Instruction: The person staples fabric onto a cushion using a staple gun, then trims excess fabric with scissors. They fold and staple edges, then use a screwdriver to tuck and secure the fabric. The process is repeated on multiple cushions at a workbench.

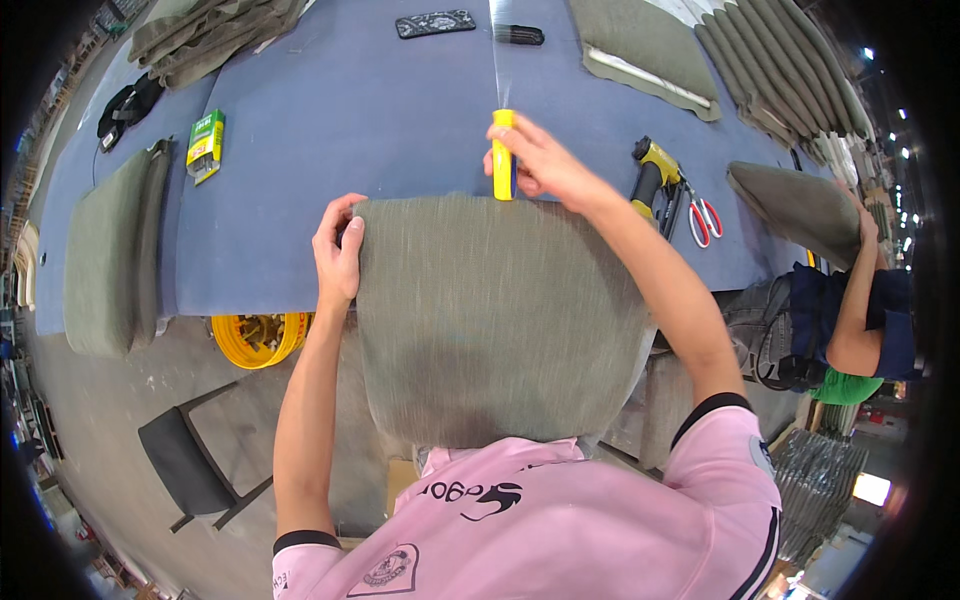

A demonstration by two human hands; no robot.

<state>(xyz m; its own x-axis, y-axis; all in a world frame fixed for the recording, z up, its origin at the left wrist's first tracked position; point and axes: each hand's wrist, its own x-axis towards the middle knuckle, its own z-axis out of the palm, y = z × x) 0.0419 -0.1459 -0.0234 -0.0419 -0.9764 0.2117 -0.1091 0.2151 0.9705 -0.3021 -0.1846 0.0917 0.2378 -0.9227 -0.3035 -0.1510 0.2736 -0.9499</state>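
Observation:
A grey-green fabric cushion [490, 320] lies in front of me, its far edge over the table and its near edge against my shirt. My left hand [340, 245] is closed round its far left corner, thumb on top and fingers partly hidden. In my right hand [540, 160] is a yellow-handled tool [504, 155], upright in the picture over the cushion's far edge. A thin, pale shaft seems to reach away from the handle; its tip is hard to make out. My right fingers are wrapped round the handle, and the wrist hangs above the cushion's far right part.
Right of my hand lie a yellow-and-black tool [655, 175] and red-handled scissors [705, 222] on the blue table [330, 110]. A green-and-yellow box [206, 146] and padded cushions [110, 250] are left. A yellow bucket [258, 340] stands below. Another person's hand [866, 220] holds a cushion at right.

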